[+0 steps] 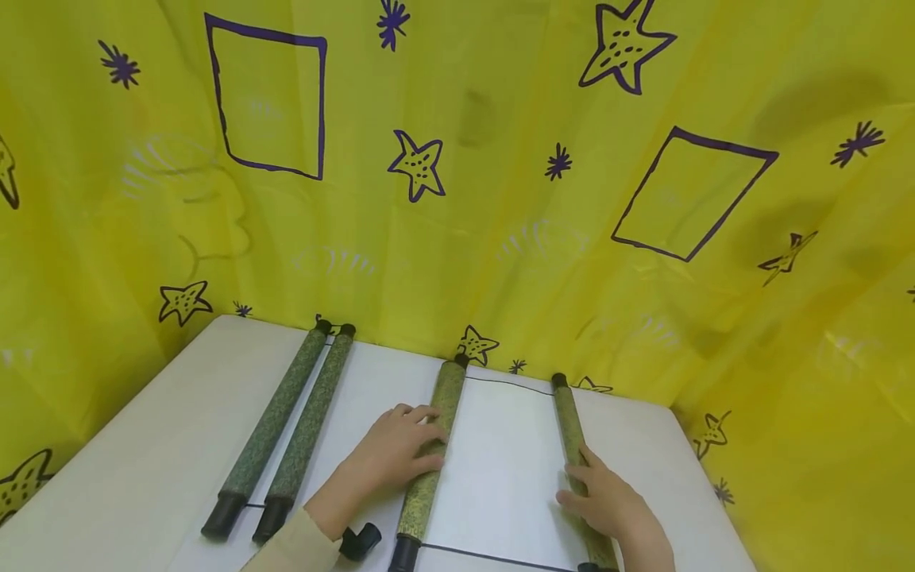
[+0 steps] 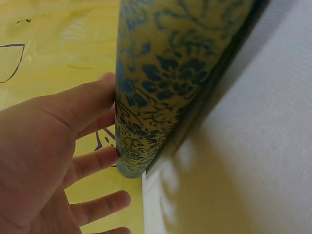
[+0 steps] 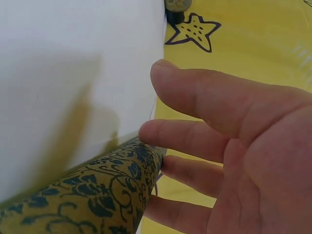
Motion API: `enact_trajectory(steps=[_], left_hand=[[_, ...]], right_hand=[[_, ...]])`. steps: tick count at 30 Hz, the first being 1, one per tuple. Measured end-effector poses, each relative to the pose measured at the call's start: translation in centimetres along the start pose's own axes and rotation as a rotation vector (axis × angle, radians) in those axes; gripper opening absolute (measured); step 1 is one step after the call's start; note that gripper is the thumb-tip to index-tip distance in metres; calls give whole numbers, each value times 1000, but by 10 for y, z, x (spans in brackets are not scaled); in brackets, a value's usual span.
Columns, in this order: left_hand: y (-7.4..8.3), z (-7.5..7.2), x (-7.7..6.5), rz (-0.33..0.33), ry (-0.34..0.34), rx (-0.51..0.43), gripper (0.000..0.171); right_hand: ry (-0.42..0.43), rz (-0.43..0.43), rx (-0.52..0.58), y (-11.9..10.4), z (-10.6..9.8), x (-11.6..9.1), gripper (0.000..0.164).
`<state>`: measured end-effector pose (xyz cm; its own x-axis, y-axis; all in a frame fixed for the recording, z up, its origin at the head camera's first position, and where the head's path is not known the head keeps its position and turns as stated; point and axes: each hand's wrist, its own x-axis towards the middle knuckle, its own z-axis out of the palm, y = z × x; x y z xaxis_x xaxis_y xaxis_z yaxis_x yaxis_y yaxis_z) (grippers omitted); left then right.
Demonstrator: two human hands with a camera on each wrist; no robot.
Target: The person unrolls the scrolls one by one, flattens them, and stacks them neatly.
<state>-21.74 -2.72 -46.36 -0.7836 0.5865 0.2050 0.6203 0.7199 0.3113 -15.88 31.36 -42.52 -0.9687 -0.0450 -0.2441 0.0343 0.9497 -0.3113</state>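
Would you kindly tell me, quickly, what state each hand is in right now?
Left hand: open, touching the third floral-patterned roll from the left.
Right hand: open, touching the rightmost floral-patterned roll.

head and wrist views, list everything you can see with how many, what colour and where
green rods: 2, green, side by side on the table's left half
olive rods: 2, olive-yellow with blue-green floral pattern, one mid-table, one to its right
end caps: at least 7, black, on the rod ends
cords: at least 3, dark, between paired rods
elbow piece: 1, black, beside the sleeve
table: 1, white, under the rods
sheet: 1, yellow, behind and beside the table
drawings: many, mostly purple, on the sheet
sleeve: 1, cream, left arm
left hand: 1, on the middle rod
right hand: 1, on the rightmost rod
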Motion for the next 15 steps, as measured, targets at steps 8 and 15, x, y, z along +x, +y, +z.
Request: enact_trajectory(steps=[8,15], left_hand=[[1,-5,-3,57,-44,-81,23],[1,-9,-5,53,-15,-59,16]], right_hand=[[1,18,18,2,2,1,62],[12,18,-4,2,3,2,64]])
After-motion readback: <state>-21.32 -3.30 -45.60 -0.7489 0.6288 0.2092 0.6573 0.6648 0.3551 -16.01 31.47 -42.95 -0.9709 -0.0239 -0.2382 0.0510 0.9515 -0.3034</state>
